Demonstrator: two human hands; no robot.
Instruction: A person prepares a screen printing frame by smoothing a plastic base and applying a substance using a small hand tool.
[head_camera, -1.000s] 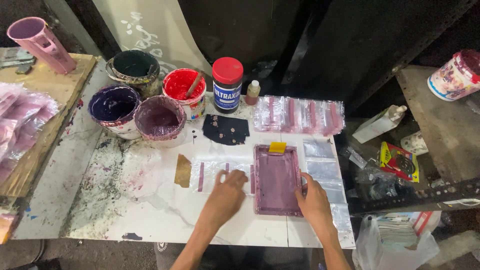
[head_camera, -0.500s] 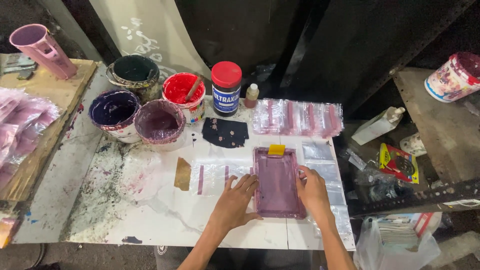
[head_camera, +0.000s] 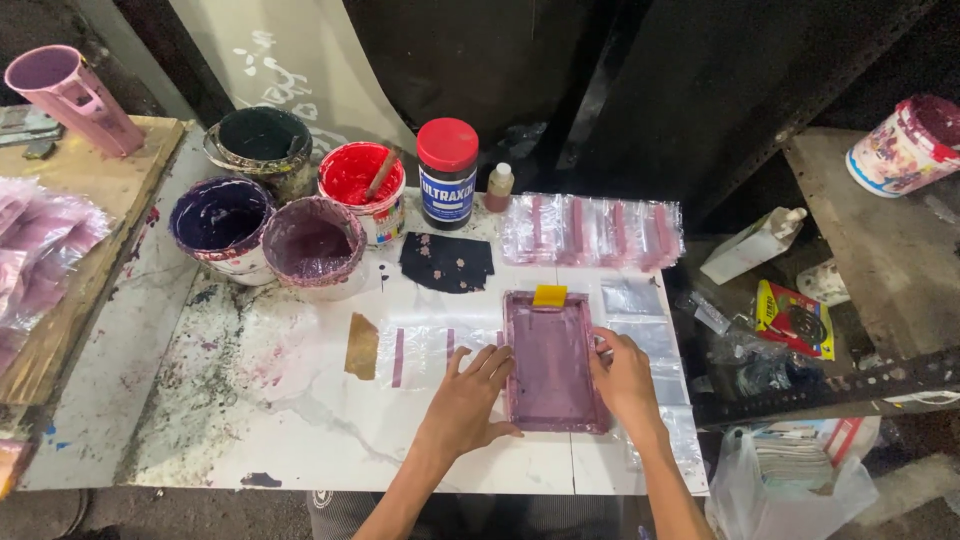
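Stained white table (head_camera: 300, 420) | flat hands (head_camera: 470, 395) flank purple rectangular screen frame (head_camera: 552, 360), gripping nothing

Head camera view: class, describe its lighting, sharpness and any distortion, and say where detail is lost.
Head view: even overhead light on the white table, with only soft shadows under the left hand and right hand; the purple screen frame and paint tubs are sharp; the backdrop behind falls to near black, losing detail; mild wide-angle bending at the edges; faint glare on the clear plastic sleeves.
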